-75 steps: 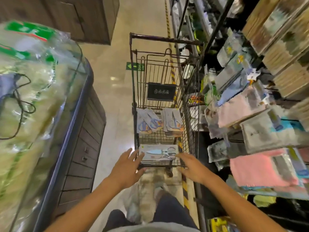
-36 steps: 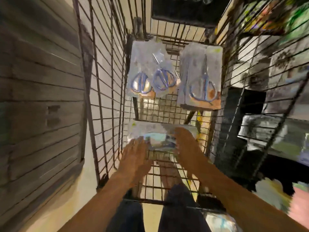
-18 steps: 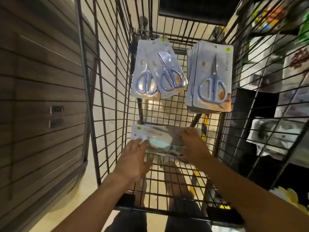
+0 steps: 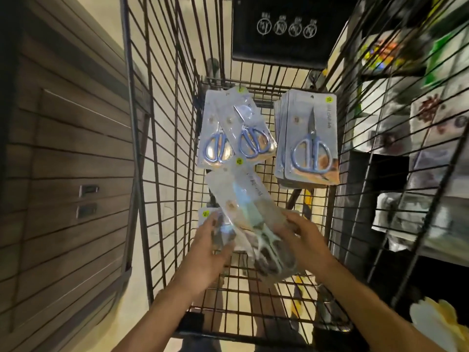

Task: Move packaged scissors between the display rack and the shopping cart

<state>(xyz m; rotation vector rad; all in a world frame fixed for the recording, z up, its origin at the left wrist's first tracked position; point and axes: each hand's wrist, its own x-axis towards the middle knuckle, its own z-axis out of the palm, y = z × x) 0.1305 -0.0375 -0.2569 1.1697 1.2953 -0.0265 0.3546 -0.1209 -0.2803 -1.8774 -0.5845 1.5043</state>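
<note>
I am looking down into a black wire shopping cart (image 4: 162,153). My right hand (image 4: 304,240) grips a blurred, tilted packaged scissors (image 4: 246,207) by its handle end, raised off the cart floor. My left hand (image 4: 210,250) holds the left edge of the same pack, over another pack (image 4: 206,214) whose yellow-stickered corner shows below. Two loose packs of blue-handled scissors (image 4: 228,133) lie at the far left of the cart floor. A neat stack of the same packs (image 4: 309,138) lies at the far right.
A display rack (image 4: 416,128) with wire shelves and packaged goods stands close along the cart's right side. A wooden slatted cabinet (image 4: 63,174) runs along the left. A black sign (image 4: 286,29) hangs on the cart's far end. My legs show under the cart floor.
The pack that lay sideways under both hands has lifted and turned, its top now pointing away from me. A second pack has appeared underneath. The camera has come a little closer.
</note>
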